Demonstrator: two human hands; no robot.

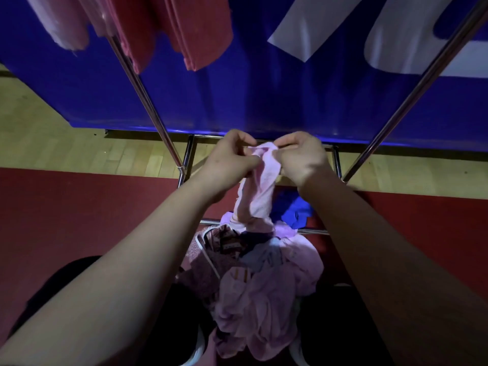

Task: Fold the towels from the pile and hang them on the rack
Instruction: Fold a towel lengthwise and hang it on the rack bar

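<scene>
Pink towel (264, 178) is up in our two hands, near the middle of what we see, and its bottom end goes down at six o'clock into the pile (264, 291) by our feet. Our left hand (229, 159) pinches the top edge from nine o'clock and our right hand (303, 158) pinches it from three o'clock. The fingers of both are curled tight on a small bit of cloth. We think the bottom end may be caught in the pile, so a fast pull could drag other cloths out onto the floor. It could also snag on the low bar (317, 231) of the rack (145, 101). Our grip is small, so the towel might slip and drop. A blue cloth (295, 210) lies at four o'clock from the towel. Red towels (195, 30) hang at eleven o'clock, and a big swing up there could knock them off.
</scene>
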